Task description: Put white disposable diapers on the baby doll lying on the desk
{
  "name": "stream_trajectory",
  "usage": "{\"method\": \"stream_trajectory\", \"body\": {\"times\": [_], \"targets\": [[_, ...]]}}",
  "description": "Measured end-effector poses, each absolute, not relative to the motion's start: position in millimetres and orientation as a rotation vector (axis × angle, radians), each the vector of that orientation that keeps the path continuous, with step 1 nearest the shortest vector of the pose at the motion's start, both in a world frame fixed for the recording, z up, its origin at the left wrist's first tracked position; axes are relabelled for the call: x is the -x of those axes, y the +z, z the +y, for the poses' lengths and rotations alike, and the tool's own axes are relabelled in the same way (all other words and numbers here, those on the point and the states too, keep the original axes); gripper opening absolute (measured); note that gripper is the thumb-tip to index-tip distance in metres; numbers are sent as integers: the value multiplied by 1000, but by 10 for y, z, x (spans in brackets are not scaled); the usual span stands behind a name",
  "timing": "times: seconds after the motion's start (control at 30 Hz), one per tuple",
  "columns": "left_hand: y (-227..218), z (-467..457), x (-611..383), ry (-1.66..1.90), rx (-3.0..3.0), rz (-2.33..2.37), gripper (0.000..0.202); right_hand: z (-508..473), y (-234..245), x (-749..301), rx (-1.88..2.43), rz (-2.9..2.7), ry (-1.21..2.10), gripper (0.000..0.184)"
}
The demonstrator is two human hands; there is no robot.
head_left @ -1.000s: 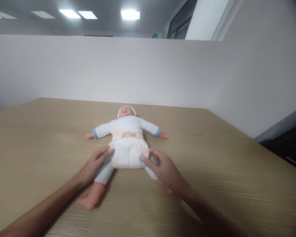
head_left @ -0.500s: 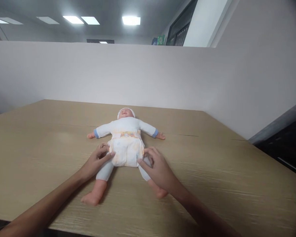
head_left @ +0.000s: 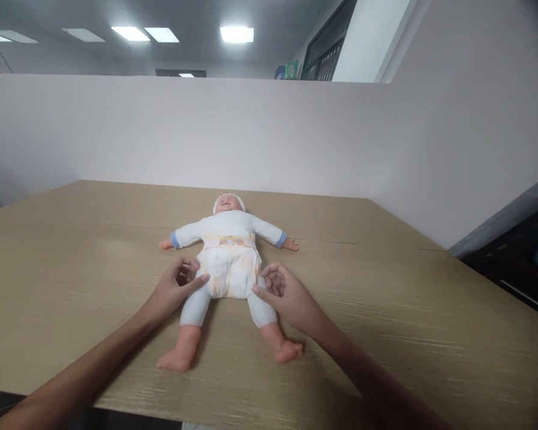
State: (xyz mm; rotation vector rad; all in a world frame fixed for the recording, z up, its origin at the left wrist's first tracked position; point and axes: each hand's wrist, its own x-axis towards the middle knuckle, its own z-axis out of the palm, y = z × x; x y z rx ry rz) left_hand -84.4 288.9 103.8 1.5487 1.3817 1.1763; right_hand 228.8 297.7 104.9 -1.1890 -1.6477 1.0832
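Doll (head_left: 228, 226), one, white-clothed, blue cuffs: on its back on the worktop (head_left: 98, 304), head (head_left: 228, 204) toward the pale wall (head_left: 233, 134), feet (head_left: 182, 353) toward the person, arms flung wide, legs parted. Long axis: straight away from the person, running between the two hands. Diaper (head_left: 228, 276), one, white with pale orange patterning: worn over the clothing at the doll's hips, its printed waistband (head_left: 232, 241) crossing the belly, beyond both grips. Left hand (head_left: 171, 289): beside the diaper's edge on the person's left, near the top of that leg; thumb tip at the leg edge, fingers curled, grip spread, a gap showing between thumb and fingers. Right hand (head_left: 292, 301): the matching place on the other side, thumb tip at the opposite leg edge, fingers loosely bent, grip likewise spread, nothing visibly pinched. Contact at the fingertips: cannot be told for certain. Governing relation: the diaper sits inward of each grip, between the two, neither hand clearly the nearer.
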Motion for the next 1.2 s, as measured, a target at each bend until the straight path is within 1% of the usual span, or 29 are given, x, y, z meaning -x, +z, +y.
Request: {"method": "stream_trajectory", "body": {"times": [0.1, 0.2, 0.33, 0.4, 0.47, 0.5, 0.63, 0.67, 0.7, 0.77, 0.8, 0.83, 0.9, 1.0, 1.1, 1.2], "targets": [[1046, 2870, 846, 1127, -1611, 1420, 46, 3007, 981, -2326, 1251, -1654, 1114, 47], [1058, 2866, 871, 1083, -1654, 1389, 45, 2993, 956, -2316, 1215, -1675, 1209, 50], [1065, 2868, 916, 1060, -1662, 1316, 41, 2981, 1025, -2302, 1118, -1749, 1330, 47], [1056, 2889, 942, 1068, -1673, 1344, 41, 3027, 1054, -2342, 1106, -1800, 1299, 44], [1034, 2949, 981, 1119, -1703, 1437, 41, 3122, 1038, -2417, 1145, -1819, 1144, 41], [1019, 2999, 1007, 1169, -1748, 1503, 39, 3187, 1012, -2461, 1189, -1811, 1002, 39], [944, 3300, 1131, 1365, -2107, 1830, 26, 3512, 874, -2603, 1277, -1770, 201, 23], [928, 3386, 1153, 1351, -2192, 1908, 29, 3598, 856, -2613, 1262, -1794, 42, 19], [915, 3470, 1167, 1310, -2257, 1978, 37, 3684, 850, -2611, 1257, -1831, -78, 17], [903, 3628, 1171, 1203, -2334, 2084, 56, 3850, 869, -2563, 1301, -1924, -240, 25], [905, 3701, 1164, 1161, -2353, 2127, 62, 3929, 889, -2522, 1340, -1959, -298, 31], [911, 3771, 1152, 1120, -2363, 2166, 64, 4005, 911, -2472, 1376, -1984, -342, 38], [933, 3901, 1125, 1042, -2374, 2226, 58, 4140, 945, -2362, 1410, -2012, -387, 46], [967, 4074, 1085, 945, -2398, 2256, 46, 4292, 953, -2226, 1381, -2046, -399, 50], [996, 4216, 1045, 891, -2405, 2262, 45, 4400, 926, -2164, 1401, -2034, -367, 52], [1027, 4319, 995, 827, -2405, 2268, 40, 4491, 902, -2148, 1526, -1995, -319, 52]]}}
